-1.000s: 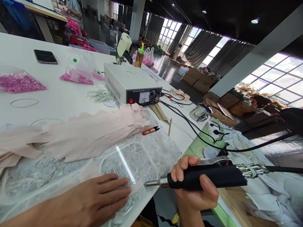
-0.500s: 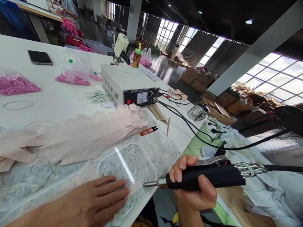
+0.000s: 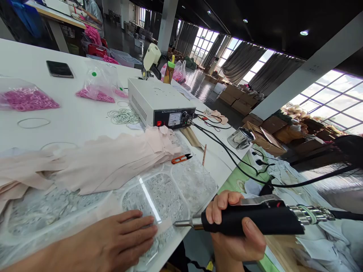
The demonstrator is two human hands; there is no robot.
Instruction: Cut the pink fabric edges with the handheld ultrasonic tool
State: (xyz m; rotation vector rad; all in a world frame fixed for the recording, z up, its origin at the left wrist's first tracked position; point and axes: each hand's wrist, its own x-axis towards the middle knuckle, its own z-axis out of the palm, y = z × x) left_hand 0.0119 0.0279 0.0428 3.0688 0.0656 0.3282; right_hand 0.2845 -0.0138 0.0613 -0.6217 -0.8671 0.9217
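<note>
My left hand (image 3: 113, 238) lies flat, fingers stretched out, pressing a thin pale pink fabric strip (image 3: 164, 225) onto the grey marbled board (image 3: 195, 181). Most of the strip under the palm is hidden. In my right hand (image 3: 235, 226) is a handheld ultrasonic welder (image 3: 252, 217) with a black grip, its fingers wrapped round the handle. The welder's pointed metal tip is at the strip's right end; whether it touches cannot be made out. Beyond my left hand lies a heap of pale pink fabric pieces (image 3: 113, 160), with orange thread snips (image 3: 181, 158) at its right end.
A control box (image 3: 161, 96) with a dial stands behind the fabric, its black cables running right. Pale elastic loops (image 3: 123, 116), bags of pink loops (image 3: 31, 99), a phone (image 3: 59, 69) and a lidded glass jar (image 3: 240, 138) are on the table. White cloth (image 3: 320, 241) lies at right.
The view has shifted slightly, so the background and table items sit farther right. My left hand stays flat on the strip, and the welder's tip remains at the strip's end.
</note>
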